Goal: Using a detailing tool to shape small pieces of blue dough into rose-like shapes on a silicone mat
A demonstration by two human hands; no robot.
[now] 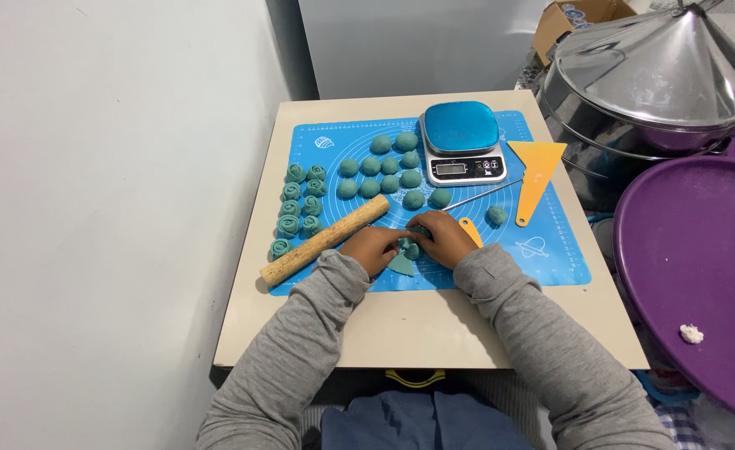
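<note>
My left hand (371, 247) and my right hand (442, 237) meet over the near middle of a blue mat (551, 258), both pinching one piece of teal dough (406, 250). A flat flap of that dough (401, 267) sticks out toward me. Several round teal dough balls (390, 171) lie in rows farther up the mat. Several shaped dough rosettes (299, 200) sit in two columns at the mat's left edge. A single dough ball (496, 215) rests to the right of my right hand.
A wooden rolling pin (321, 242) lies diagonally left of my left hand. A kitchen scale (461, 142), an orange scraper (534, 179), a thin metal rod (484, 196) and a small orange tool (470, 231) are on the mat. A steel steamer (651, 83) and purple tray (692, 267) stand right.
</note>
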